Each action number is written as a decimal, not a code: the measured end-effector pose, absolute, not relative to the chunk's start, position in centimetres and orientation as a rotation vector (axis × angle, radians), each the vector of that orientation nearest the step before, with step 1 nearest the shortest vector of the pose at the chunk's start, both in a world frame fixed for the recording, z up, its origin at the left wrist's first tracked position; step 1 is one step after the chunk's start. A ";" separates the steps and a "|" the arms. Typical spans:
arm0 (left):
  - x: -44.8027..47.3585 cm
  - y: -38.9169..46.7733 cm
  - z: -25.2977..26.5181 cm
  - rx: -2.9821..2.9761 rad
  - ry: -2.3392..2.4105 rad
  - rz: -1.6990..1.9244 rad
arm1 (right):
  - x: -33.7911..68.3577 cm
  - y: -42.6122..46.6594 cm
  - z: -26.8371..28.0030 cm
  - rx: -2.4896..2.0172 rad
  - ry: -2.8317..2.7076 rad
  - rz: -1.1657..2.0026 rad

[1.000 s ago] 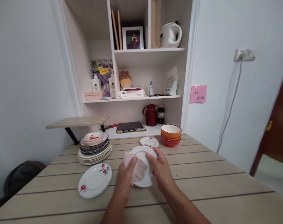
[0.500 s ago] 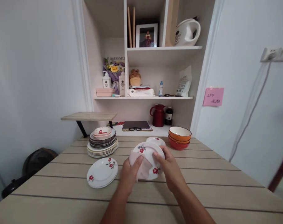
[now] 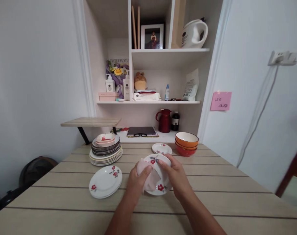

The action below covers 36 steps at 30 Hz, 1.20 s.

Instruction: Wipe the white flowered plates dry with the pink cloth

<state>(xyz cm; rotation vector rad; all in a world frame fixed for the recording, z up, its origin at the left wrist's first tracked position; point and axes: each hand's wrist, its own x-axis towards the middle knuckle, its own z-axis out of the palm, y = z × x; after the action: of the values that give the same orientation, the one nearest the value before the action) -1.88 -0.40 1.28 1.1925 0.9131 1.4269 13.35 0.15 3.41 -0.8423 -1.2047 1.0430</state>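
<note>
- Head view: our left hand [image 3: 136,181] pinches a pale cloth [image 3: 152,183] against the flowered plate [image 3: 164,178] between our hands; our right hand [image 3: 176,176] grips the plate's right rim;
- left of our hands, we see larger stacked plates [image 3: 104,181];
- farther left, a crockery pile [image 3: 105,153];
- just beyond our hands, a small flowered plate [image 3: 162,148];
- farther right, nested bowls [image 3: 186,143];
- beyond these, a red jug [image 3: 164,122].

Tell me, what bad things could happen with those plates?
The held plate might slip, because the right hand grips it near the rim while the left hand holds a pale cloth against it.
If it dropped, it could chip itself or the small flowered plates just beyond it.
The tall pile with small dishes on top might topple if an arm bumped it.
</note>
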 end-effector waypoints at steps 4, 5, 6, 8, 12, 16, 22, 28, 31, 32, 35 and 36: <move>-1.3 -0.7 1.4 1.074 0.836 1.432 | 12.6 -0.1 3.3 -0.773 -1.119 1.057; -1.1 -0.8 1.4 1.047 0.808 1.437 | 12.6 -0.1 3.2 -0.772 -1.085 1.055; -0.9 -0.8 1.3 1.022 0.783 1.444 | 12.5 0.0 3.2 -0.777 -1.042 1.055; -0.5 -0.8 1.2 0.989 0.749 1.451 | 12.4 0.1 3.0 -0.790 -0.945 1.060; -0.1 -0.6 0.9 0.971 0.728 1.449 | 12.0 0.0 2.7 -0.760 -0.846 1.079; -0.4 -0.3 0.6 0.951 0.757 1.472 | 11.1 -0.2 2.2 -0.692 -0.820 1.084; -1.5 -0.1 0.9 0.954 0.959 1.520 | 11.7 0.2 2.5 -0.729 -1.021 1.153; -1.6 -0.6 1.7 1.104 0.961 1.456 | 13.6 0.5 3.6 -0.861 -1.318 0.926; -1.3 -0.9 2.0 1.147 0.957 1.431 | 14.0 0.7 3.5 -0.895 -1.387 0.901; -1.3 -1.0 2.0 1.148 0.957 1.429 | 14.0 0.7 3.3 -0.885 -1.393 0.922; -1.2 -1.2 2.3 1.120 0.927 1.428 | 13.5 0.7 2.9 -0.837 -1.331 0.995; -1.2 -1.2 2.3 1.104 0.913 1.433 | 13.3 0.7 2.8 -0.821 -1.298 1.008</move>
<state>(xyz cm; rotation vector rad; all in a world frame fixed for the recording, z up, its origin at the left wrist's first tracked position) -1.20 -1.19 2.32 1.1038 0.9133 1.4333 13.31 0.68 2.76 -0.8210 -1.2982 1.0083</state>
